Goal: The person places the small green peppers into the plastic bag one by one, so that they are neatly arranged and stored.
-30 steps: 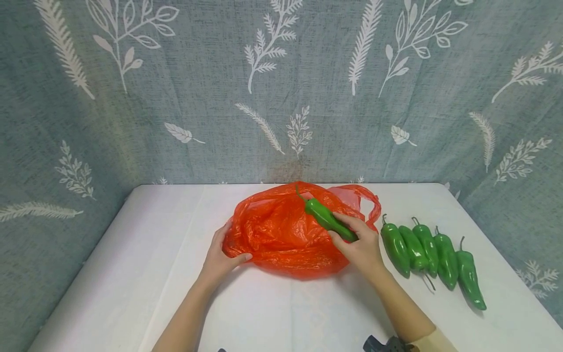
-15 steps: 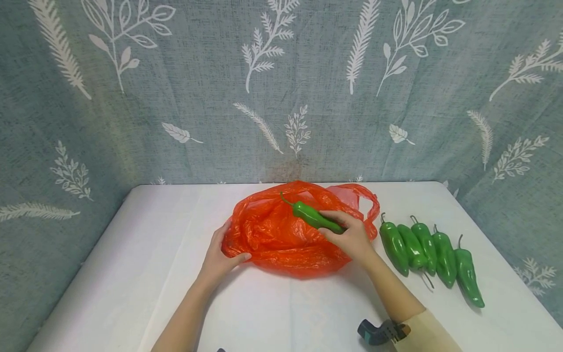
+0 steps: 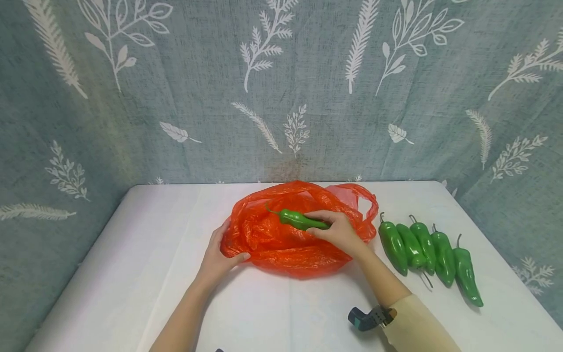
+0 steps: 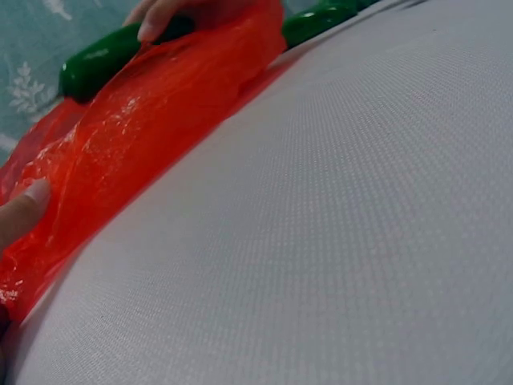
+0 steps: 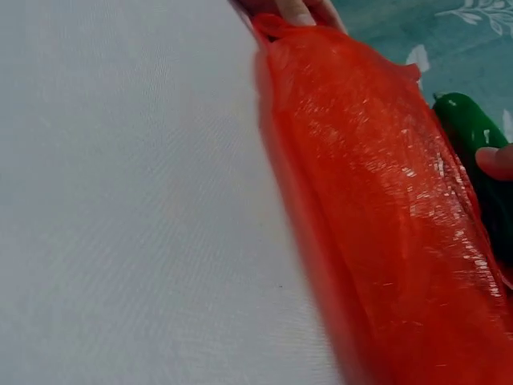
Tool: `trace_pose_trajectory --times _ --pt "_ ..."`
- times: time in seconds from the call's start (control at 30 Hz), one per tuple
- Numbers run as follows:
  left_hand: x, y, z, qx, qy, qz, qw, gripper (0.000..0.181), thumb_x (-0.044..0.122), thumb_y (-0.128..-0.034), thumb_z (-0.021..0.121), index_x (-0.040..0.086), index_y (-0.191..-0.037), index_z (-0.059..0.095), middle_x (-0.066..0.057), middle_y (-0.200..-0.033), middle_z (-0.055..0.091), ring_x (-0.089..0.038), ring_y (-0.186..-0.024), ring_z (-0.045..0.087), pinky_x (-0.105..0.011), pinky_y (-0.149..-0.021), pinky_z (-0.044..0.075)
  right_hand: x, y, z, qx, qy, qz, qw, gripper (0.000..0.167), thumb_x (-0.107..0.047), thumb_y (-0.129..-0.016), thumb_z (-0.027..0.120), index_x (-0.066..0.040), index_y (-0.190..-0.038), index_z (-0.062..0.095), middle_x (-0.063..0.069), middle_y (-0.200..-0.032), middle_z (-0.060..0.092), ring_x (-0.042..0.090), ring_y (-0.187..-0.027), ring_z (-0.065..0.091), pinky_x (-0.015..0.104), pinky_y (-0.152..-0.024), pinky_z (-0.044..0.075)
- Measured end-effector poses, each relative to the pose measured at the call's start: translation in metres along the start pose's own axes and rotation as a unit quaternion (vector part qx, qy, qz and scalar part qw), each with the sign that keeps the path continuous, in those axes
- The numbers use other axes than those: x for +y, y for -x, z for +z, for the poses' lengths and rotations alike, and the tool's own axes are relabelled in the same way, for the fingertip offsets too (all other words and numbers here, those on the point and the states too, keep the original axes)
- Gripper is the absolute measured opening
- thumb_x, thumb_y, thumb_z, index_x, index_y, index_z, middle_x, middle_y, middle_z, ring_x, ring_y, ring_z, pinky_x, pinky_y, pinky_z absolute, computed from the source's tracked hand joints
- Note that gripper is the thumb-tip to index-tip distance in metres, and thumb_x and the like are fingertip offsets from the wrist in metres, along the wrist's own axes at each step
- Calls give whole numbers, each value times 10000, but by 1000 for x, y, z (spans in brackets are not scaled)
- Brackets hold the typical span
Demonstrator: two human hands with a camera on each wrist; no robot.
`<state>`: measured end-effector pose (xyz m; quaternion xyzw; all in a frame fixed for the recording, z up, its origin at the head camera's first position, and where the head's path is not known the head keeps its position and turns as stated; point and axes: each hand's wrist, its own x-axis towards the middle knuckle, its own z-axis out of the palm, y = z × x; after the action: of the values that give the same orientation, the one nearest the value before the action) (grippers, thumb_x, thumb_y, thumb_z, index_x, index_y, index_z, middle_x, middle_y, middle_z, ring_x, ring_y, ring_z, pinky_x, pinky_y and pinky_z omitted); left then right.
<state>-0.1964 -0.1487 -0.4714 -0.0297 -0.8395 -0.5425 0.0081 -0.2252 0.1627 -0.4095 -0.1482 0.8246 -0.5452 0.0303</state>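
Observation:
An orange-red plastic bag [image 3: 290,261] lies on the white table with its mouth spread wide. My left hand [image 3: 216,259] holds the bag's left side, thumb at the front rim and fingers along the outer side. Above the mouth, my right hand [image 3: 336,232] grips a green pepper [image 3: 296,220] by its lower end between thumb and fingers, the stem pointing left. From the left wrist, the held pepper [image 4: 100,66] shows over the bag's edge [image 4: 160,108]. In the right wrist view a thumb presses the pepper [image 5: 469,120] behind the bag wall [image 5: 361,176].
Several green peppers [image 3: 443,256] lie in a row on the table [image 3: 132,274] right of the bag. A bag handle loop [image 3: 373,210] sticks out toward them. Grey-green curtain [image 3: 211,73] with white leaf prints hangs behind and at both sides.
My right hand has carried the green pepper leftward and slightly down over the bag's mouth, and the pepper has turned more level. The left hand stays on the bag's left side.

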Motion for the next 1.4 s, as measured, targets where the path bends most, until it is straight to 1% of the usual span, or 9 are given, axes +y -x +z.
trace_pose_trajectory --times 0.1,0.23,0.4,0.53,0.8,0.97,1.2,1.4 --pt "0 0 -1 -11 9 14 10000 988 336 -712 818 280 -1498 222 -31 -1482 304 -255 -1367 299 -508 -1052 377 4 -4 3 -130 -10 72 9999 392 -164 -824 735 -88 -1200 656 108 -1154 649 246 -952 575 315 -809 538" --pt "-2 0 0 -19 45 -55 10000 996 349 -700 825 289 -1495 228 -22 -1483 304 -245 -1372 295 -501 -1055 374 10 -7 6 -236 -37 300 9993 380 -164 -826 732 -94 -1193 661 95 -1144 652 231 -958 573 322 -825 541" --pt "-1 -1 1 -30 41 2 10000 989 347 -704 823 292 -1493 229 -18 -1481 306 -244 -1373 295 -505 -1057 371 17 -10 9 -279 -71 440 9986 379 -144 -812 740 -106 -1183 670 81 -1146 655 233 -961 567 325 -831 535" --pt "0 0 0 -45 50 66 10000 989 333 -708 822 280 -1497 226 -27 -1480 306 -253 -1375 294 -510 -1070 351 20 -12 12 -221 -49 483 9986 378 -131 -810 740 -102 -1180 671 77 -1150 657 230 -970 569 327 -841 534" --pt "0 -1 0 -22 40 148 9999 996 325 -704 826 273 -1497 228 -33 -1477 312 -258 -1375 297 -507 -1076 342 26 -14 17 -157 360 461 9982 375 -139 -794 756 -99 -1159 680 73 -1137 666 204 -960 591 330 -857 521" --pt "1 0 -1 -13 38 150 9999 997 316 -702 827 275 -1497 228 -36 -1473 317 -258 -1373 303 -500 -1072 350 31 -14 20 -189 422 461 9979 365 -133 -795 754 -95 -1152 683 71 -1122 669 193 -958 598 343 -869 521" --pt "0 0 -1 -6 25 232 9997 995 304 -707 825 270 -1500 226 -44 -1476 314 -263 -1372 303 -507 -1069 350 31 -14 22 -243 564 575 9965 359 -139 -801 749 -114 -1153 680 50 -1122 665 215 -1008 593 399 -927 501" --pt "-1 -1 -1 13 3 249 9997 989 296 -709 825 263 -1499 230 -47 -1477 316 -266 -1370 307 -508 -1073 345 32 -13 22 -246 615 550 9963 360 -138 -803 748 -115 -1156 677 41 -1116 666 204 -1003 586 393 -923 500"
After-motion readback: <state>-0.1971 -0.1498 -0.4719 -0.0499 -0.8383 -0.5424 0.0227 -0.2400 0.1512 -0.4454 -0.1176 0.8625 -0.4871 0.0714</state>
